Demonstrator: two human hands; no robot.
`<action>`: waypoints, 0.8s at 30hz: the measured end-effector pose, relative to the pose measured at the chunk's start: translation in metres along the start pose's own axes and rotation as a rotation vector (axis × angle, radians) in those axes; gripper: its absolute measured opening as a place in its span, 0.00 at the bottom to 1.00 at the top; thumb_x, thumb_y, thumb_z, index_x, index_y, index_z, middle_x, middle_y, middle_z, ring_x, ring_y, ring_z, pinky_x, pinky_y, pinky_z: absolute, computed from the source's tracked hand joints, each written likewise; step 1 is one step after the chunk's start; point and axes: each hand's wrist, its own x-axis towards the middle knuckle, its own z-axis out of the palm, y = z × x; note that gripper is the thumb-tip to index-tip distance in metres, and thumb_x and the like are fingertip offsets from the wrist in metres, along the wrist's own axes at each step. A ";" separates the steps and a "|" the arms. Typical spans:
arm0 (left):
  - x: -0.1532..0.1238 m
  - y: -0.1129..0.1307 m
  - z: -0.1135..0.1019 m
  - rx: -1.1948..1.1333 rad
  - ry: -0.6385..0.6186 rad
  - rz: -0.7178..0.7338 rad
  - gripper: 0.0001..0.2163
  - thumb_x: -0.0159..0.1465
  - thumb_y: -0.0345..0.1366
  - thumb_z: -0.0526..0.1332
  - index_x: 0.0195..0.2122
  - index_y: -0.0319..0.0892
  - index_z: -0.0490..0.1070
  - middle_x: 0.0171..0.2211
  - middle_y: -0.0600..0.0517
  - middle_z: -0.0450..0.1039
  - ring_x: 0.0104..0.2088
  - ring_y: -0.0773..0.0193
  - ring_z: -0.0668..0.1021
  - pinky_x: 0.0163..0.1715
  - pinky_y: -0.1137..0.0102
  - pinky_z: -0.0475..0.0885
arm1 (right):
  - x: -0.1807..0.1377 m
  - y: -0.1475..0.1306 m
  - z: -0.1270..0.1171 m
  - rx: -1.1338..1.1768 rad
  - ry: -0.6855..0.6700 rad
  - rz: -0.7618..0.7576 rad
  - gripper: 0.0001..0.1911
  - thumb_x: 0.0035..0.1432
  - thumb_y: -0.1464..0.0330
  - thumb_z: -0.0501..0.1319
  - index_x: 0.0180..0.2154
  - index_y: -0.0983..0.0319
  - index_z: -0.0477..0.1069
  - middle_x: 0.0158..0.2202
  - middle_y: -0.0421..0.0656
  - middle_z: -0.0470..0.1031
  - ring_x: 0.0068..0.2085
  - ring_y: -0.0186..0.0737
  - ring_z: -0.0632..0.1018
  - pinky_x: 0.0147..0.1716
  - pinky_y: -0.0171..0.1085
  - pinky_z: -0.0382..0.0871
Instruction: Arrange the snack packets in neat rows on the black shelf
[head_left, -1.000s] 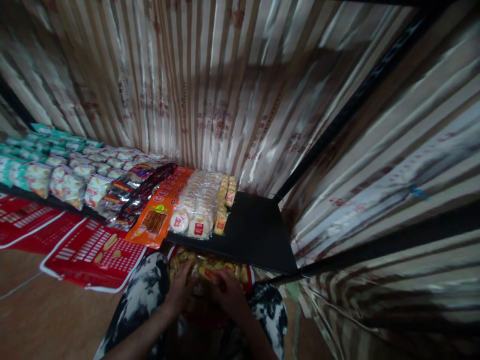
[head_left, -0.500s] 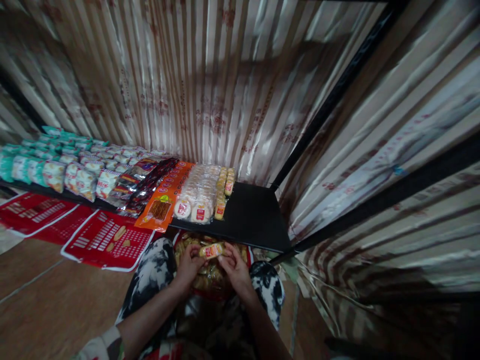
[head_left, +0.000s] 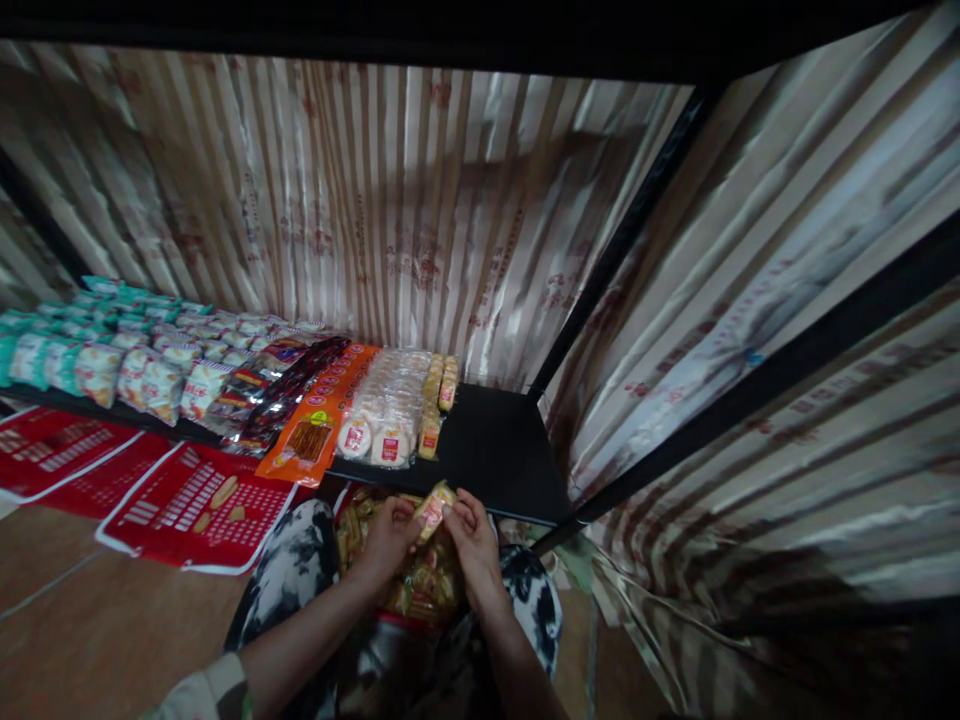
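My left hand [head_left: 388,541] and my right hand [head_left: 470,535] both pinch one small yellow snack packet [head_left: 433,507], tilted up between them. They hover above an open bag of similar yellow packets [head_left: 416,585] resting on my lap. Just beyond is a black shelf [head_left: 499,455] with a short row of matching yellow packets [head_left: 436,405] at the right end of the stock, beside clear packs of white round cakes [head_left: 385,415].
Left along the shelf lie an orange packet [head_left: 315,425], dark wrappers [head_left: 281,385] and several white-and-green bags [head_left: 105,345]. Red sacks [head_left: 191,495] lie on the brown floor. A striped shiny curtain [head_left: 375,210] lines the back and right. Black frame posts [head_left: 622,240] stand at the corner.
My hands came out of the bag holding one yellow packet, raised it and tilted it upward. The view has shifted down slightly, bringing a dark upper shelf edge into sight.
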 end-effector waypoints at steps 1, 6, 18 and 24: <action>0.003 0.000 0.005 -0.021 0.008 0.014 0.15 0.45 0.42 0.65 0.27 0.43 0.60 0.20 0.60 0.65 0.18 0.71 0.69 0.18 0.76 0.64 | 0.001 0.001 0.001 0.012 -0.003 0.007 0.28 0.40 0.59 0.67 0.44 0.61 0.64 0.36 0.44 0.76 0.37 0.41 0.78 0.39 0.38 0.72; 0.021 0.002 0.030 -0.041 0.041 0.043 0.11 0.48 0.38 0.63 0.27 0.42 0.60 0.20 0.60 0.63 0.19 0.72 0.69 0.20 0.76 0.66 | 0.011 -0.005 0.002 0.003 -0.048 0.002 0.26 0.42 0.59 0.65 0.44 0.61 0.63 0.34 0.44 0.77 0.36 0.42 0.78 0.38 0.39 0.72; 0.054 0.024 0.063 0.092 -0.071 0.092 0.13 0.57 0.33 0.53 0.42 0.41 0.70 0.48 0.46 0.67 0.44 0.61 0.73 0.33 0.72 0.72 | 0.093 -0.023 -0.008 -0.189 0.043 -0.180 0.28 0.42 0.63 0.61 0.48 0.64 0.67 0.38 0.45 0.76 0.38 0.40 0.77 0.40 0.38 0.71; 0.085 0.029 0.091 -0.051 -0.133 0.055 0.18 0.61 0.36 0.51 0.51 0.41 0.67 0.58 0.47 0.61 0.56 0.57 0.66 0.49 0.65 0.68 | 0.145 -0.023 -0.009 -0.301 0.077 -0.296 0.23 0.45 0.65 0.58 0.46 0.61 0.68 0.36 0.44 0.75 0.35 0.39 0.76 0.36 0.37 0.72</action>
